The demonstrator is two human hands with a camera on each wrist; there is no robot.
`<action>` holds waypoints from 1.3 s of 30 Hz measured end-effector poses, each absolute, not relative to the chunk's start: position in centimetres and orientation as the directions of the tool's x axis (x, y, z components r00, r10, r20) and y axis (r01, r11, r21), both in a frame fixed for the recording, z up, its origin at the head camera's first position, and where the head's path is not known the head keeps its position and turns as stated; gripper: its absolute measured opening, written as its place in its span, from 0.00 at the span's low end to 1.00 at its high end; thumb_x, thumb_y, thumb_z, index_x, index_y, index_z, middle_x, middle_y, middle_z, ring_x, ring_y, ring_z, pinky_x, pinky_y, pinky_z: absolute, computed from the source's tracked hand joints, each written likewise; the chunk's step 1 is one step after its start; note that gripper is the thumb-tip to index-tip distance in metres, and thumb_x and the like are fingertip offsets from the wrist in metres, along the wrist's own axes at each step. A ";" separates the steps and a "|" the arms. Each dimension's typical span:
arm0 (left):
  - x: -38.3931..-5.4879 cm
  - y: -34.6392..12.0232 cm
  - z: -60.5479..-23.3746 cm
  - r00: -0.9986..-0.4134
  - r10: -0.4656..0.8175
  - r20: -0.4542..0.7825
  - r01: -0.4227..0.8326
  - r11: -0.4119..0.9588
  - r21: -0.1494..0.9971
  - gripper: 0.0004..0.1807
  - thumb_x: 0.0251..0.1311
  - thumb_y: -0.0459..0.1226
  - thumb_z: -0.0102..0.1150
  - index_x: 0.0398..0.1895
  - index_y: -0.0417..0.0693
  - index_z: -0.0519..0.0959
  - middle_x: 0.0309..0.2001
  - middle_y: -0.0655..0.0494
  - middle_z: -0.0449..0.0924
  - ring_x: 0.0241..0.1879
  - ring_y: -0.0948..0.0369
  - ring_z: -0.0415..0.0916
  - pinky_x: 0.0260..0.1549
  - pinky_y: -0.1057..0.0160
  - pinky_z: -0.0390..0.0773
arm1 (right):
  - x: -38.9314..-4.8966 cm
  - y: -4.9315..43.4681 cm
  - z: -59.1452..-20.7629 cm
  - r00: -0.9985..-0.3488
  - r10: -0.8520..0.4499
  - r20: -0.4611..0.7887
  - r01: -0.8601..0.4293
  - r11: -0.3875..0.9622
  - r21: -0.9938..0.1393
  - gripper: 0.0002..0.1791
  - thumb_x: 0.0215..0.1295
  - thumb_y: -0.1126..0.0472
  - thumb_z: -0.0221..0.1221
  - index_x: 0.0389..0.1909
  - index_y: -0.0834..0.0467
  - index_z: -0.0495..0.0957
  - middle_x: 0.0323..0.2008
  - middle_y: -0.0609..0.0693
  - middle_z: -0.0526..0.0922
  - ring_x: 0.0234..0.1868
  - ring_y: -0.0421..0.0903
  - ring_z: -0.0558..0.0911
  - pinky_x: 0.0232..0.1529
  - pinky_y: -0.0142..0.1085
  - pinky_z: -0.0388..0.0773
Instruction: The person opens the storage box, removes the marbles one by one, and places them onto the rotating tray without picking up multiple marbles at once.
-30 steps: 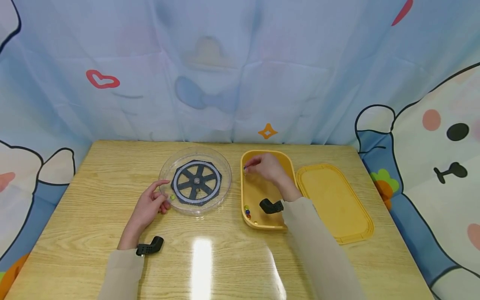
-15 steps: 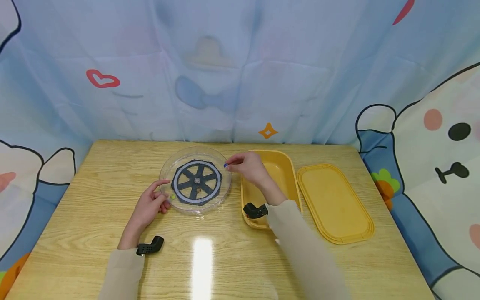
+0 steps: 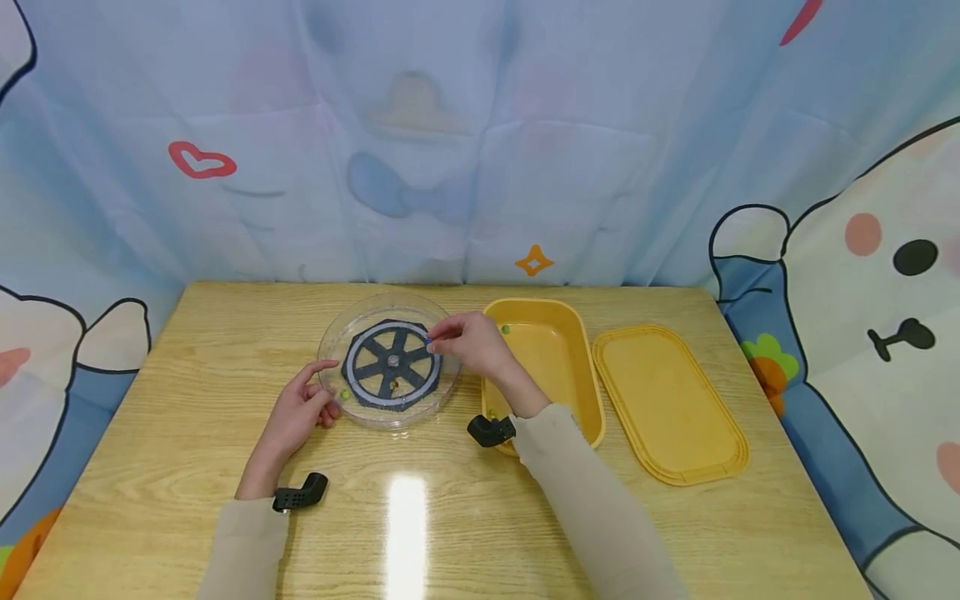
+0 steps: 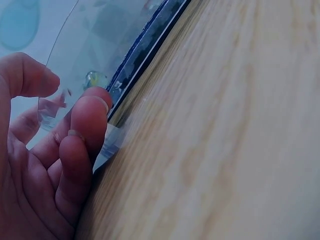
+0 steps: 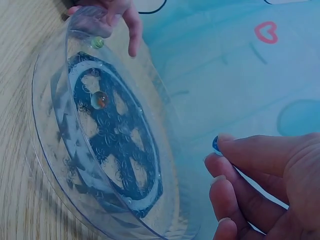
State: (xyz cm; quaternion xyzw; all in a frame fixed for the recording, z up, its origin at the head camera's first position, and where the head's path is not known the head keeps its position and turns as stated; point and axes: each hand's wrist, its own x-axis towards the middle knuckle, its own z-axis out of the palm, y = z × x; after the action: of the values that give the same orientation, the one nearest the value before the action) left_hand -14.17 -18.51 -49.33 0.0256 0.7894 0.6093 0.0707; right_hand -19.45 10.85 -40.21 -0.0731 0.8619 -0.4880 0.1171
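Observation:
In the head view a round clear plastic dish [image 3: 454,377] stands over a dark six-spoked wheel shape with a pale ring. My left hand [image 3: 294,410] holds the dish's near-left rim, fingers curled at the wall and index finger over the edge. My right hand [image 3: 474,343] pinches a blue marble [image 5: 216,144] between thumb and fingertips, above the dish's right side. Inside the dish are a yellow-green marble [image 5: 97,42], near my left fingers, and a clear marble with an orange-red core [image 5: 99,100].
To the right of the dish stands a yellow tray [image 3: 592,392], with a green marble [image 3: 506,330] at its far left and more partly hidden by my right wrist. Beyond it lies a flat yellow lid [image 3: 675,408]. A printed curtain [image 3: 480,167] hangs behind the wooden table [image 3: 352,533].
My right hand has lifted the blue marble from the yellow tray and carried it left over the clear dish. My left hand has stayed at the dish's rim.

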 end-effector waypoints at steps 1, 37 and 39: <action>-14.2 -18.5 -49.4 -0.989 0.125 -0.082 -0.047 0.256 0.965 0.23 0.71 0.30 0.50 0.68 0.45 0.69 0.25 0.43 0.78 0.19 0.58 0.75 0.24 0.63 0.79 | -19.4 10.8 -40.2 -0.961 -0.241 -0.133 -0.011 0.515 -0.857 0.08 0.63 0.62 0.68 0.42 0.58 0.87 0.37 0.48 0.86 0.39 0.46 0.82 0.44 0.39 0.79; -14.0 -18.6 -49.1 -0.988 0.132 -0.079 -0.043 0.257 0.966 0.23 0.71 0.30 0.50 0.69 0.45 0.68 0.25 0.43 0.79 0.20 0.58 0.76 0.24 0.63 0.79 | -21.4 19.2 -40.9 -0.990 -0.096 -0.106 0.058 0.407 -0.911 0.12 0.67 0.65 0.64 0.48 0.65 0.84 0.47 0.58 0.85 0.49 0.54 0.82 0.56 0.52 0.75; -14.0 -18.6 -49.2 -0.988 0.133 -0.077 -0.040 0.257 0.966 0.23 0.71 0.30 0.50 0.69 0.45 0.68 0.25 0.43 0.78 0.20 0.58 0.76 0.25 0.63 0.79 | -21.6 19.7 -41.2 -0.990 -0.068 -0.122 0.085 0.400 -0.913 0.12 0.67 0.65 0.64 0.48 0.65 0.84 0.48 0.59 0.84 0.49 0.54 0.81 0.56 0.53 0.75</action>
State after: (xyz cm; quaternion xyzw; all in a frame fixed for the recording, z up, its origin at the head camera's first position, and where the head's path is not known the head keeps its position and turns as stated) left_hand -14.03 -18.59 -49.19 0.0292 0.7896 0.6088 0.0710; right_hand -21.62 19.71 -41.23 0.0052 0.8337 -0.5477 0.0698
